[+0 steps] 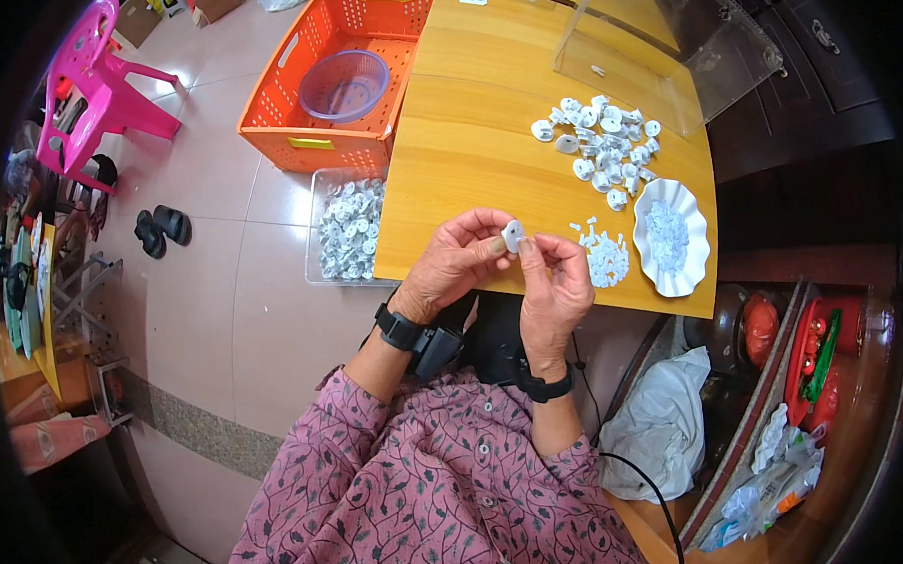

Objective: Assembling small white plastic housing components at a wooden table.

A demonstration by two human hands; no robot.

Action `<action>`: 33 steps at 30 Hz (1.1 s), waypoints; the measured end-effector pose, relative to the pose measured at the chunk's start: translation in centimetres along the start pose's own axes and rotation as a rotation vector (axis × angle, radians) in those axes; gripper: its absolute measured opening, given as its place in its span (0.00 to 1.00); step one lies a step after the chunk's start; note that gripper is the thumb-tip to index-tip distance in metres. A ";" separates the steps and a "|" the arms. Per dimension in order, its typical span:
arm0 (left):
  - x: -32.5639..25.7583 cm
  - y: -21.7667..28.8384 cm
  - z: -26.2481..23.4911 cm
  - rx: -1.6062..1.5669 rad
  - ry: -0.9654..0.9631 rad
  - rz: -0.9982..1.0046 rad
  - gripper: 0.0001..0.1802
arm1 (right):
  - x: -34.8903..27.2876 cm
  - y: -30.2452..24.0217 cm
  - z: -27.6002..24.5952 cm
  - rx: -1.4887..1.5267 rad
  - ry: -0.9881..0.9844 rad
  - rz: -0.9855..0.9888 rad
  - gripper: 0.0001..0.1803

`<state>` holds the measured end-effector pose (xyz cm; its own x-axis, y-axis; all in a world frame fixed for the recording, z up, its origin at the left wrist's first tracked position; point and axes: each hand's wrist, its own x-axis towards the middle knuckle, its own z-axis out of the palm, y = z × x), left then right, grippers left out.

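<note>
Small white plastic piece, rounded and disc-like, smooth, with small dark marks seen on face. Held up at fingertips, above near edge of table. Broad face turned upward and toward viewer, tilted, seen as narrow oval. Left side gripped by left hand; lower right edge met by right hand's thumb tip. Underside hidden by fingers.

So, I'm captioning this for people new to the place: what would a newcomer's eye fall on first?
Probably the bright orange perforated plastic crate, left of the yellow wooden table, and the glossy pink plastic chair at the upper left. Then, near the middle, the bare left hand pinching a small round white piece, with the bare right hand close up beside it.
</note>
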<state>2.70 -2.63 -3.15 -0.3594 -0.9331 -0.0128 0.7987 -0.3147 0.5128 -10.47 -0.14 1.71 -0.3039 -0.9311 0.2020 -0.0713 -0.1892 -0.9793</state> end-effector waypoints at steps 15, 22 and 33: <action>-0.2 0.0 0.1 0.085 0.028 0.003 0.15 | 0.0 -0.3 -0.6 -0.244 -0.070 -0.117 0.05; -0.1 0.0 0.1 0.030 0.032 0.005 0.15 | 0.1 -0.1 -1.2 -0.226 -0.101 -0.100 0.06; -0.1 0.1 0.3 0.067 0.039 0.004 0.14 | 0.3 -0.8 -1.3 -0.378 -0.165 -0.127 0.06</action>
<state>2.62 -2.48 -2.83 -0.3360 -0.9408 -0.0437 0.7654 -0.2998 0.5694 -11.73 0.17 2.56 -0.1160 -0.9510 0.2865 -0.4510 -0.2065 -0.8683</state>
